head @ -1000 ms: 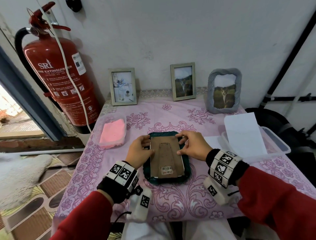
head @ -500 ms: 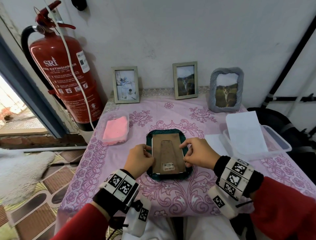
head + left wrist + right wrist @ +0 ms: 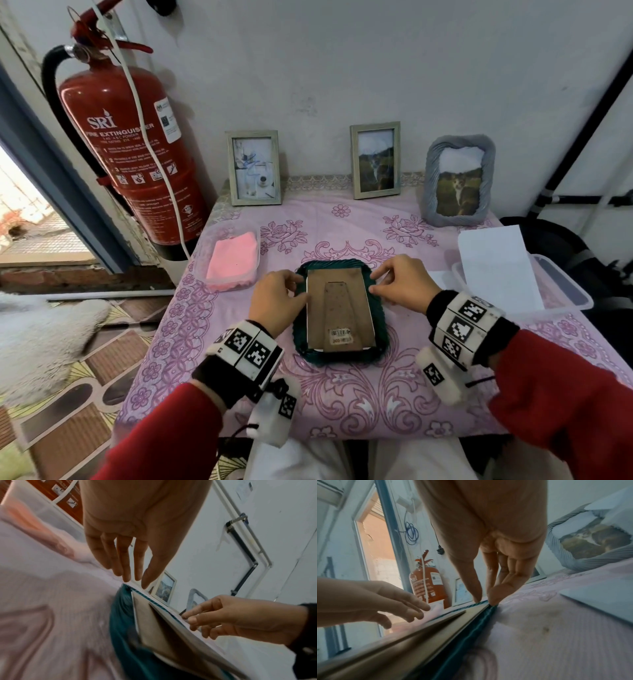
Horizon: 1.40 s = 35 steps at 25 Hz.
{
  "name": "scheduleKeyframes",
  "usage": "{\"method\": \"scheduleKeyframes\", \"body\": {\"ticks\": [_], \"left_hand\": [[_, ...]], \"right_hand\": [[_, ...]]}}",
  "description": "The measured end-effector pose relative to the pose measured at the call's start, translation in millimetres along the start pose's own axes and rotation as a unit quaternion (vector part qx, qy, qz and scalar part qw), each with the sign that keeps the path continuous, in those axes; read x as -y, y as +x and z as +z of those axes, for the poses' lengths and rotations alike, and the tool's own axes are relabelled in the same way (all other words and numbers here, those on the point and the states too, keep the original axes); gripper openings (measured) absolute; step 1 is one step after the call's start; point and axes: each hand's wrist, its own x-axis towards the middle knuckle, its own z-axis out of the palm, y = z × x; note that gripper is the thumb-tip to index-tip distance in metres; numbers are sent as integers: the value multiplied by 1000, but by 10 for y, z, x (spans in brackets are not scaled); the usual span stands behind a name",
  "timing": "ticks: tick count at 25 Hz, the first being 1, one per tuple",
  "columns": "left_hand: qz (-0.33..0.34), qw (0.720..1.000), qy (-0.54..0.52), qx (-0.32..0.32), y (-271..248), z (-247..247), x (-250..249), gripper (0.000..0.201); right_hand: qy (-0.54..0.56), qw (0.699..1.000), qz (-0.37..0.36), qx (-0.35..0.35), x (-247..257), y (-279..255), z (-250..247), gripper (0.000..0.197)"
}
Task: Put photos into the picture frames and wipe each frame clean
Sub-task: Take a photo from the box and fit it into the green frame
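One barcode sticker (image 3: 340,335) (text unreadable) marks the teal frame's (image 3: 378,318) backing.

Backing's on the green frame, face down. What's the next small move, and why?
Probably press the backing board flat into the green frame and secure it. The left wrist view shows the board's edge raised above the frame. The left hand and right hand sit at its upper sides; the pink cloth lies untouched.

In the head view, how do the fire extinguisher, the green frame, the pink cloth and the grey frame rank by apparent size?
1. fire extinguisher
2. green frame, lying nearer the camera
3. grey frame and pink cloth: these look alike, so I do not rank them.
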Motion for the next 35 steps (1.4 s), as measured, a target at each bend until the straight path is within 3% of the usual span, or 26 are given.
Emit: {"method": "scheduleKeyframes", "body": {"ticks": [4, 10, 17, 22, 26, 35], "left_hand": [[-17, 997, 63, 42, 249, -2, 33, 41], [-40, 996, 35, 67, 356, 50, 102, 52], [-46, 997, -5, 60, 356, 94, 135, 53], [-43, 996, -38, 66, 357, 128, 144, 43], [-56, 995, -50, 69, 386, 131, 177, 49], [-25, 995, -48, 80, 394, 128, 219, 50]], "right_hand": [[-25, 1000, 8, -5, -1, 237, 12, 35], [-26, 1000, 15, -10, -50, 332, 57, 49], [-23, 999, -11, -31, -91, 300, 148, 43], [25, 999, 1, -36, -111, 270, 174, 40], [94, 995, 32, -22, -139, 261, 165, 40], [125, 992, 34, -9, -186, 289, 210, 34]]}}
